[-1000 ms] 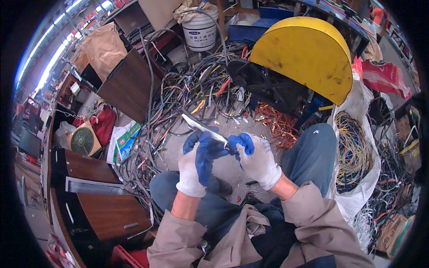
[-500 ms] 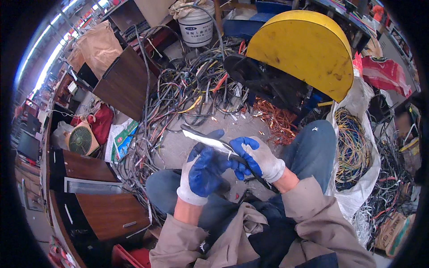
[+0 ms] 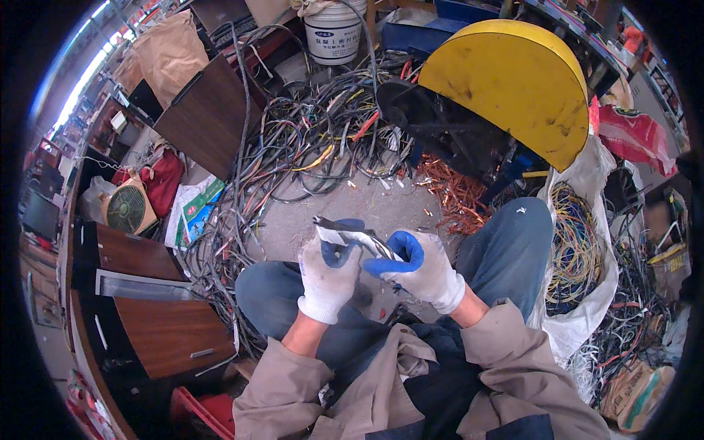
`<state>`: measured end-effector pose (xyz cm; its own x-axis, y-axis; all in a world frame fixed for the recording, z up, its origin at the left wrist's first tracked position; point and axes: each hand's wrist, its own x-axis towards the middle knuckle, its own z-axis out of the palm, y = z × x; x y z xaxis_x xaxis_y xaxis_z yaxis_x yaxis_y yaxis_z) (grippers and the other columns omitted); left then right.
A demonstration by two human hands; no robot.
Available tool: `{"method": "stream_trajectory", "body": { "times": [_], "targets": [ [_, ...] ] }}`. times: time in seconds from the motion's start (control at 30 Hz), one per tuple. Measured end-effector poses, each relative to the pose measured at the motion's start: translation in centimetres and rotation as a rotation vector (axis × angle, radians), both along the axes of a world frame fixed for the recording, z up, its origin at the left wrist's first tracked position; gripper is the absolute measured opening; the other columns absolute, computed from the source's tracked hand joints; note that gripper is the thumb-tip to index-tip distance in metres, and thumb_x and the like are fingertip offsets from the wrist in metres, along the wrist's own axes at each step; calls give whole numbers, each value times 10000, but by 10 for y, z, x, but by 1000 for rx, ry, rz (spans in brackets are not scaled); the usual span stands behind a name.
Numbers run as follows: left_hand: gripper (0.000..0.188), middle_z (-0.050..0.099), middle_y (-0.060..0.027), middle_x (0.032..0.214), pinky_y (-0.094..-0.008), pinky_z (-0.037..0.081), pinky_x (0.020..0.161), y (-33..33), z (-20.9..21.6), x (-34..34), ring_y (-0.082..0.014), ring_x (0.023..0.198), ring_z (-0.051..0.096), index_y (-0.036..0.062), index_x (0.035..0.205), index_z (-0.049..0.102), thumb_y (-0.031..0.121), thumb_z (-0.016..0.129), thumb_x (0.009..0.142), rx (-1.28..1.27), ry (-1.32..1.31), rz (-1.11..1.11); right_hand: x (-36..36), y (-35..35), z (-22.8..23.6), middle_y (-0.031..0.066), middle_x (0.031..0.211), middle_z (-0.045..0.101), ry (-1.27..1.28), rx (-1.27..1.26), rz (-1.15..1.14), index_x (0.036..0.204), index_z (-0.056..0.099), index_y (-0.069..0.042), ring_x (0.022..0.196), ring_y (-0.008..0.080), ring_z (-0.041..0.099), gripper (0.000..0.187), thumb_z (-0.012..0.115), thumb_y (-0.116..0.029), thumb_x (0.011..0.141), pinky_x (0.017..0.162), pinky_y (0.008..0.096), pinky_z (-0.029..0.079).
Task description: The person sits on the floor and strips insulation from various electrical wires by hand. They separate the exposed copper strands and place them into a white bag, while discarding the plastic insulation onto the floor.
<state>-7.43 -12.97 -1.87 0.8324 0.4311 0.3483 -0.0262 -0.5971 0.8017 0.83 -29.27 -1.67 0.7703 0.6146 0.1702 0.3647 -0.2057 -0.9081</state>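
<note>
A short length of black cable (image 3: 372, 243) lies across both my hands, its jacket split so that pale inner material shows. My left hand (image 3: 324, 279), in a white glove with blue coating, is closed round the cable close to its far left end. Gloved alike, my right hand (image 3: 429, 273) pinches it farther right, thumb on top. The fingers beneath the cable are mostly hidden. Beyond my hands spreads a tangled heap of cables (image 3: 293, 147), and a pile of bare copper wire (image 3: 455, 194) lies to its right.
A machine with a yellow guard (image 3: 506, 88) stands far right. Beside my right knee sits a white sack (image 3: 576, 334) holding coiled thin wires (image 3: 576, 242). A white bucket (image 3: 334, 37) stands at the back. Brown drawer cabinets (image 3: 172, 326) and a small fan (image 3: 126, 207) line the left.
Both hands have rolled over so their white backs show, and the thumbs now press on the cable. The cable's exposed white strip is more covered. The view has shifted slightly.
</note>
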Motion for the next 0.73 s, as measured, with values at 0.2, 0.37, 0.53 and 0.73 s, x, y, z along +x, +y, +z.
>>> {"method": "stream_trajectory", "body": {
  "times": [0.2, 0.37, 0.53, 0.73],
  "targets": [
    [253, 689, -200, 993, -344, 575, 741, 25, -16, -10, -270, 841, 697, -61, 1127, 612, 76, 594, 914, -1212, 71, -372, 4, -8, -2, 60, 583, 542, 162, 66, 154, 747, 652, -10, 571, 140, 519, 255, 802, -213, 786, 540, 311, 420],
    [243, 668, -97, 1058, -359, 523, 888, 11, -44, -9, -217, 952, 644, 27, 1139, 628, 183, 560, 965, -1584, 15, -631, -14, -10, -21, 14, 680, 631, 251, 219, 0, 928, 716, -3, 640, 101, 581, 191, 710, -179, 856, 585, 289, 475],
    [241, 668, -37, 796, -286, 502, 568, 24, -45, 5, -133, 658, 624, 81, 993, 669, 270, 520, 1002, -1563, 29, -279, 6, 30, 25, 90, 854, 675, 98, -312, 79, 1008, 670, 22, 803, 206, 658, 259, 756, -94, 793, 750, 332, 529],
    [284, 693, -102, 991, -354, 579, 724, 50, -43, -23, -213, 817, 686, 83, 1109, 648, 309, 513, 1002, -1547, -91, 43, -78, 133, 131, 152, 1068, 652, -522, 66, 529, 1244, 583, 28, 984, 263, 666, 453, 724, -48, 820, 887, 340, 517]
  ]
}}
